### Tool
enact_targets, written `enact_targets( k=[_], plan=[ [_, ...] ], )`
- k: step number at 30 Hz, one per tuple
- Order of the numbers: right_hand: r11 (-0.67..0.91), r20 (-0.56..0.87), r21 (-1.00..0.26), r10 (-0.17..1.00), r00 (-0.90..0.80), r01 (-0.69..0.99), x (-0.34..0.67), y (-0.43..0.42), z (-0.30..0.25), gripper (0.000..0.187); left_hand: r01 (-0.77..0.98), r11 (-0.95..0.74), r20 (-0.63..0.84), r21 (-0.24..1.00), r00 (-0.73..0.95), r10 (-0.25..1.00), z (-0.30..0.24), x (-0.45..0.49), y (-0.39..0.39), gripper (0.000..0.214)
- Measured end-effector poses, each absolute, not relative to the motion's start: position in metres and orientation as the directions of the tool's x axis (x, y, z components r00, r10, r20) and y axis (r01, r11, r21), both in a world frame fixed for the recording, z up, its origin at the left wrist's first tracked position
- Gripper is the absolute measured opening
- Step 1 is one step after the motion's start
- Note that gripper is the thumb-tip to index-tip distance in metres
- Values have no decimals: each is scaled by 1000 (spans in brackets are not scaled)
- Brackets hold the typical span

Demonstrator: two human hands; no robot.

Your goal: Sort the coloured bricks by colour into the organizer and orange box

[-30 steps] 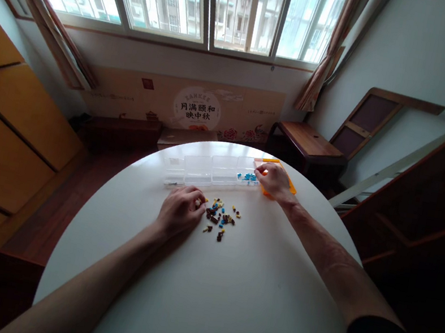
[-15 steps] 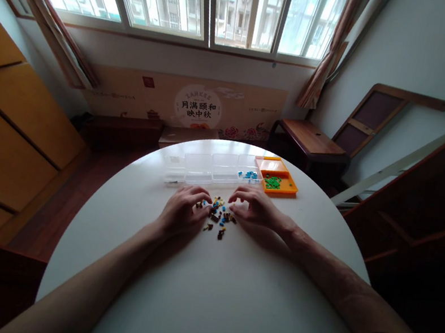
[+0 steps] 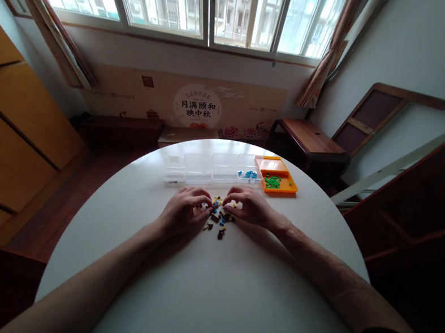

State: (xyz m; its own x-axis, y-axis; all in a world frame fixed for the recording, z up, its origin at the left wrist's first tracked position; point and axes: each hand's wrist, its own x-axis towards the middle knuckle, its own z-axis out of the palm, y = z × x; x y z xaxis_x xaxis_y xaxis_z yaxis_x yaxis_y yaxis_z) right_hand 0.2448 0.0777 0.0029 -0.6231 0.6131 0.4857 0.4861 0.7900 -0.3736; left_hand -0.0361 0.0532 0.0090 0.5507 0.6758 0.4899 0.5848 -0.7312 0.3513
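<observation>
A loose pile of tiny toy building bricks (image 3: 215, 218), brown, blue and yellow, lies on the white round table (image 3: 224, 304). My left hand (image 3: 185, 206) rests at the pile's left edge, fingers curled and thumb and index tips together. Whatever is between those tips is too small to make out. From the right, my right hand (image 3: 252, 206) reaches over the pile with its thumb and forefinger pinched at the bricks. A few yellow bits show beneath its fingers. What this pinch holds is hidden.
Behind the hands stands a clear plastic compartment box (image 3: 199, 167), with blue bricks (image 3: 249, 175) in its right compartment. Beside it is an orange box (image 3: 287, 189) holding green bricks (image 3: 272, 182). A wooden chair (image 3: 313, 138) stands beyond the table, near the window.
My right hand has shifted slightly left over the pile, its thumb and forefinger closing at the bricks. A blue brick near its fingertips is now covered. My left hand has hardly moved.
</observation>
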Motion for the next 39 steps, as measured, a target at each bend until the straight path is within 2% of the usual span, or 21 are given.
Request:
enact_targets(
  k=[3,8,12,26,32,39],
  plan=[
    [763,531,-351,639,-556,543,253,89,7,8,590,-723,481,360,546,686,9,-36,54,9],
    [588,606,-393,744,-282,707,279,124,14,11,642,-678,481,358,495,723,10,-37,54,11],
    [491,619,-385,765,-176,781,291,143,8,10,687,-627,493,369,427,758,12,-38,53,11],
    [606,662,-344,698,-273,717,266,104,-10,11,686,-637,513,352,427,744,5,-43,61,16],
    [622,656,-358,698,-287,697,266,102,-13,11,723,-581,499,374,371,783,12,-40,55,5],
    [640,645,-364,698,-312,677,264,100,-12,12,738,-570,483,361,375,791,11,-40,55,5]
  ],
)
